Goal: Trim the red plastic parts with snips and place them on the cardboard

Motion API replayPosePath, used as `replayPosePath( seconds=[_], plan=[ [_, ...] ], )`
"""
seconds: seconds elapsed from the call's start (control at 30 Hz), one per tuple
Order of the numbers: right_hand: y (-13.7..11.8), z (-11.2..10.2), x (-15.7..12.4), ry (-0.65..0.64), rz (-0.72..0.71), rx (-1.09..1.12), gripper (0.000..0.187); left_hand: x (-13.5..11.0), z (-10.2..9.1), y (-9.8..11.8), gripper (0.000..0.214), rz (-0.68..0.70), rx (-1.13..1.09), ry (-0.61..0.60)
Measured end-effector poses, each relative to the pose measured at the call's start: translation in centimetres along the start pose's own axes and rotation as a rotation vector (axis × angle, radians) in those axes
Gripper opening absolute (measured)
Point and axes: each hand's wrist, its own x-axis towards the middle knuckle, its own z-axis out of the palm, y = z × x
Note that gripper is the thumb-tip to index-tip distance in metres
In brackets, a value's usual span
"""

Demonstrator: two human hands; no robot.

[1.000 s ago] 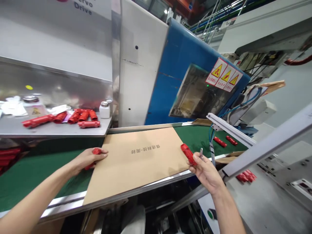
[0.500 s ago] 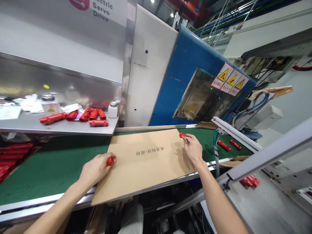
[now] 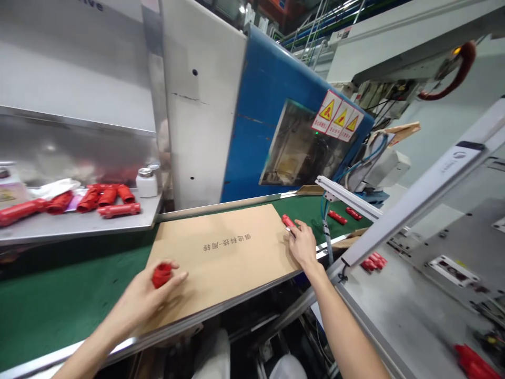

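At the green conveyor belt (image 3: 59, 310), I had the camera looking down over both of the person's forearms. The left hand (image 3: 142, 297) was curled round a squat red plastic part (image 3: 162, 275), its fingers closed on the part, above the near side of a cardboard sheet (image 3: 221, 252). The sheet lay flat on the belt with dark printed characters across it. The right hand (image 3: 303, 245) was closed in a pinch by the sheet's far edge, gripping a slim red part (image 3: 288, 221) along with a small bright metal piece (image 3: 292, 234). From this far off, that piece looked like a tweezer tip, though I would not swear to it. As I judged it, the step in hand was holding and working these two red parts over the sheet. Just past the right hand, two more red parts (image 3: 337, 217) lay on the belt near an aluminium rail (image 3: 347, 192). Behind the sheet stood a steel shelf (image 3: 79, 230) bearing a row of red parts (image 3: 118, 210) and a white bottle (image 3: 146, 184), and beyond it rose a blue machine housing (image 3: 252, 121) with yellow warning labels (image 3: 335, 116).
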Motion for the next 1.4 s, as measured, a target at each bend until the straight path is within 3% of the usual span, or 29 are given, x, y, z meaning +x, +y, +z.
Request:
replayPosePath(
  seconds=[0.13,0.23,0.4,0.53,0.67,0.83,0.97,1.4],
  plan=[
    [-1.6,-0.2,-1.5,0.055,-0.098,0.068,0.030,-2.4,1.5,3.1,0.038,0.175,-0.057,-0.172],
    [-1.6,0.2,-2.0,0.073,-0.136,0.100,0.030,-0.9,1.2,2.9,0.032,0.249,0.029,-0.169],
    [0.0,1.4,-2.0,0.124,-0.094,0.130,0.029,8.0,-0.1,-0.8,0.045,0.263,0.229,-0.020],
    [0.5,2.3,-2.3,0.146,-0.058,0.166,0.029,15.4,0.2,-4.3,0.036,0.245,0.375,0.071],
    [0.4,2.4,-2.8,0.105,-0.026,0.156,0.027,19.2,1.1,-7.8,0.046,0.276,0.414,0.088],
    [0.1,2.5,-2.4,0.047,0.028,0.105,0.024,19.9,1.9,-11.9,0.058,0.397,0.391,0.079],
    [-0.6,2.6,-1.6,0.000,0.041,0.084,0.026,19.7,2.2,-13.5,0.059,0.422,0.399,0.121],
    [0.0,3.0,-1.5,0.015,-0.003,0.087,0.026,18.8,1.3,-12.2,0.053,0.419,0.385,0.085]
  ],
)
